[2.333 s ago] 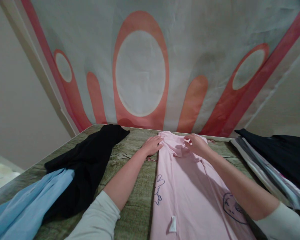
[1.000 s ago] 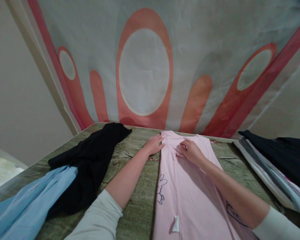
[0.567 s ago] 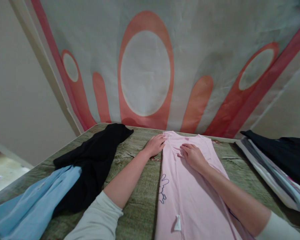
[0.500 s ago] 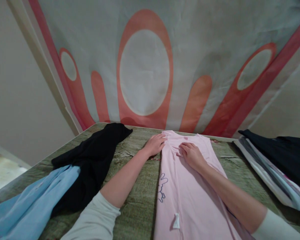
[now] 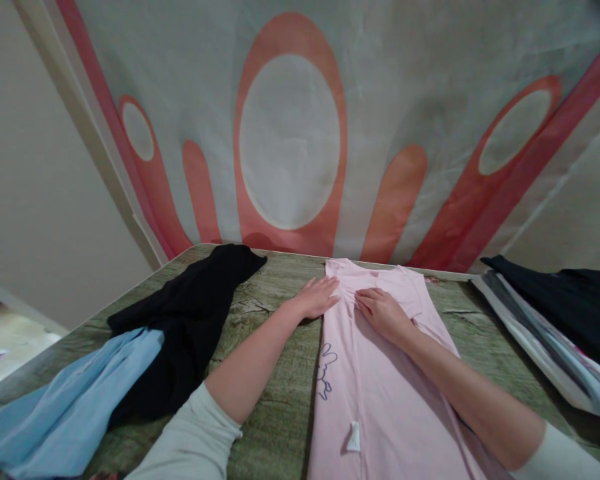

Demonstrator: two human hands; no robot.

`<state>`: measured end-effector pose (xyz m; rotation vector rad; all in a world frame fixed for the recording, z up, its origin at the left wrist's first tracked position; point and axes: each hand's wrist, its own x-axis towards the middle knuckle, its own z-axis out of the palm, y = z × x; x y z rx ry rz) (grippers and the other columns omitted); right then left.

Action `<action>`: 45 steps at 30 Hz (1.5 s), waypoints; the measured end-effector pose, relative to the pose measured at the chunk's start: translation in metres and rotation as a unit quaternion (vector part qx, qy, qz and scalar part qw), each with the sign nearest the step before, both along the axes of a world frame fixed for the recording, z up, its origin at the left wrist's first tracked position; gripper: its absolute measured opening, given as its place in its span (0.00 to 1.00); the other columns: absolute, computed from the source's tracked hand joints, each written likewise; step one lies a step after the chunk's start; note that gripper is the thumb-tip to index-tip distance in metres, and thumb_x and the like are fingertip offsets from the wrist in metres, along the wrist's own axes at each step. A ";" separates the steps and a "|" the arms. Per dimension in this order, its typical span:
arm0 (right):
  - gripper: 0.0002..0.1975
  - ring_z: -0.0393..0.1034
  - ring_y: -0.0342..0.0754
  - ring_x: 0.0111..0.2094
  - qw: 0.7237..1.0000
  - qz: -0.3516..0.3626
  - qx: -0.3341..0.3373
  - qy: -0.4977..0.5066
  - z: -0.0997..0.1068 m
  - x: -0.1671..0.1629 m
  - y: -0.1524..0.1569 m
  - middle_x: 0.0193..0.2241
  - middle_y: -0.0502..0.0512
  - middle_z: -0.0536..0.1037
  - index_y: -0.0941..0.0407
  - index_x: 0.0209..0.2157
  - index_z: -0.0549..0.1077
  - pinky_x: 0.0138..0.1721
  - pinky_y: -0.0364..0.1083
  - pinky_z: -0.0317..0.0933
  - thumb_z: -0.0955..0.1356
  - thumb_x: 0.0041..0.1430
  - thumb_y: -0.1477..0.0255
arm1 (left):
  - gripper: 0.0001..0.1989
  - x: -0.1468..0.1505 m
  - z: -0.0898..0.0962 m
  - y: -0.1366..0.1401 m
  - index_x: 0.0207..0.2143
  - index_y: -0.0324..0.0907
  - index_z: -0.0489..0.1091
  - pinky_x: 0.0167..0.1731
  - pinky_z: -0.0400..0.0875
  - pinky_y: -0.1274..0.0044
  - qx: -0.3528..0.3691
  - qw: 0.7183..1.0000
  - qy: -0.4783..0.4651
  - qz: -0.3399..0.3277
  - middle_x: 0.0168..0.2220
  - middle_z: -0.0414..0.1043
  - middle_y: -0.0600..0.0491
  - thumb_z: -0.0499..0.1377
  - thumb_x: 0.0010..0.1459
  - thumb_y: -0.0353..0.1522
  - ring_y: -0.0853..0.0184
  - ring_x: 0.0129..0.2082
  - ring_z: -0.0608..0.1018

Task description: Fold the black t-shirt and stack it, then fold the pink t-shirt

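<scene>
Along the wood-grained tabletop (image 5: 270,413), a pink cloth garment (image 5: 390,407) stretches away lengthwise. Left hand (image 5: 314,300), fingers spread, touches its left edge; right hand (image 5: 384,315) rests further in, grip unclear

L hand (image 5: 316,298) further over pink top (image 5: 395,393) edge; R hand (image 5: 383,313) nearer L.

One bare left hand (image 5: 313,298) and one bare right hand (image 5: 383,312) were in view, with two pale cloth sleeves (image 5: 193,433). There was one flat pink cloth garment (image 5: 390,393) with one small white fabric label (image 5: 353,437), one crumpled black garment (image 5: 190,320), one light blue garment (image 5: 70,407) and one stack of folded clothes (image 5: 555,333), its layers uncountable. One wood-patterned worktop (image 5: 267,427) and one grey printed backdrop (image 5: 380,60) completed the count.
</scene>
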<state>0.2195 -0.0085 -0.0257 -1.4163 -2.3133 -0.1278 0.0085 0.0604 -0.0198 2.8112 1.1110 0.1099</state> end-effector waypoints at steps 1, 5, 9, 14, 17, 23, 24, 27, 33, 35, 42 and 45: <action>0.16 0.62 0.50 0.47 1.000 -0.008 0.006 -0.009 0.001 -0.001 -0.001 0.44 0.57 0.74 0.56 0.43 0.74 0.48 0.48 0.55 0.58 0.63 0.72 | 0.27 0.000 0.001 0.000 0.62 0.44 0.44 0.59 0.44 0.63 0.000 1.000 0.000 0.005 0.65 0.42 0.51 0.36 0.64 0.44 0.62 0.63 0.47; 0.14 0.58 0.52 0.50 0.997 -0.048 0.039 -0.047 0.008 -0.006 -0.008 0.45 0.57 0.73 0.55 0.41 0.74 0.49 0.50 0.52 0.59 0.62 0.71 | 0.25 0.005 0.006 -0.006 0.61 0.43 0.49 0.58 0.45 0.62 0.019 0.999 0.006 0.037 0.63 0.46 0.49 0.39 0.64 0.41 0.59 0.63 0.50; 0.12 0.60 0.52 0.45 0.993 -0.059 0.042 -0.089 0.014 -0.011 -0.011 0.38 0.58 0.74 0.56 0.34 0.74 0.46 0.50 0.52 0.60 0.62 0.71 | 0.22 0.018 0.010 -0.030 0.57 0.36 0.56 0.58 0.46 0.63 0.077 0.996 0.030 0.040 0.60 0.55 0.42 0.44 0.61 0.32 0.58 0.61 0.55; 0.12 0.60 0.52 0.43 0.992 -0.053 0.044 -0.108 0.017 -0.012 -0.011 0.35 0.58 0.74 0.56 0.32 0.75 0.45 0.50 0.51 0.60 0.62 0.72 | 0.27 0.028 0.002 -0.064 0.59 0.33 0.53 0.58 0.49 0.66 0.067 0.996 0.002 0.066 0.61 0.50 0.40 0.42 0.62 0.39 0.58 0.61 0.54; 0.12 0.60 0.52 0.43 0.992 -0.050 0.045 -0.109 0.017 -0.011 -0.012 0.34 0.58 0.74 0.56 0.33 0.75 0.45 0.50 0.50 0.61 0.61 0.72 | 0.32 0.025 0.000 -0.069 0.61 0.34 0.49 0.59 0.47 0.66 0.044 0.996 -0.012 0.079 0.63 0.45 0.43 0.38 0.62 0.47 0.59 0.63 0.49; 0.11 0.61 0.51 0.42 0.992 -0.057 0.047 -0.098 0.015 -0.007 -0.012 0.34 0.57 0.75 0.56 0.32 0.75 0.45 0.49 0.49 0.61 0.61 0.72 | 0.34 0.022 0.001 -0.062 0.62 0.35 0.46 0.59 0.43 0.64 0.040 0.997 -0.003 0.068 0.64 0.42 0.45 0.35 0.62 0.48 0.60 0.63 0.46; 0.11 0.61 0.51 0.42 0.993 -0.057 0.049 -0.092 0.015 -0.007 -0.012 0.34 0.57 0.75 0.56 0.33 0.75 0.45 0.49 0.49 0.61 0.61 0.72 | 0.34 0.023 0.000 -0.061 0.62 0.35 0.46 0.59 0.43 0.64 0.042 0.997 -0.002 0.065 0.64 0.42 0.45 0.35 0.62 0.48 0.60 0.63 0.46; 0.11 0.61 0.50 0.42 0.995 -0.056 0.057 -0.064 0.017 -0.005 -0.014 0.35 0.56 0.75 0.56 0.34 0.75 0.44 0.48 0.50 0.61 0.61 0.72 | 0.34 0.023 0.000 -0.059 0.62 0.35 0.45 0.59 0.42 0.64 0.046 0.997 0.001 0.058 0.64 0.41 0.45 0.35 0.61 0.49 0.61 0.63 0.46; 0.11 0.62 0.49 0.40 0.998 -0.036 0.045 -0.023 0.021 0.000 -0.016 0.37 0.55 0.75 0.54 0.36 0.75 0.41 0.46 0.51 0.62 0.61 0.67 | 0.35 0.019 0.004 -0.054 0.62 0.36 0.46 0.59 0.41 0.64 0.035 0.998 0.002 0.058 0.65 0.40 0.45 0.34 0.61 0.51 0.60 0.64 0.44; 0.10 0.63 0.48 0.39 0.999 -0.036 0.030 -0.025 0.020 0.001 -0.015 0.36 0.54 0.75 0.54 0.35 0.75 0.40 0.46 0.52 0.62 0.60 0.67 | 0.36 0.018 0.004 -0.052 0.62 0.36 0.45 0.59 0.40 0.64 0.033 0.998 0.004 0.055 0.65 0.40 0.45 0.34 0.61 0.51 0.60 0.64 0.44; 0.12 0.63 0.48 0.38 0.997 -0.029 0.025 -0.070 0.022 0.003 -0.012 0.32 0.54 0.75 0.54 0.34 0.76 0.41 0.46 0.51 0.61 0.62 0.72 | 0.36 0.018 0.002 -0.051 0.62 0.36 0.44 0.59 0.39 0.63 0.039 0.998 -0.001 0.049 0.65 0.40 0.44 0.34 0.61 0.50 0.60 0.64 0.44; 0.11 0.63 0.48 0.37 0.997 -0.023 0.030 -0.069 0.023 0.002 -0.014 0.32 0.55 0.75 0.54 0.36 0.76 0.41 0.46 0.51 0.62 0.60 0.74 | 0.35 0.019 0.003 -0.051 0.62 0.36 0.45 0.59 0.39 0.63 0.034 0.998 0.003 0.049 0.65 0.39 0.44 0.35 0.61 0.50 0.60 0.64 0.44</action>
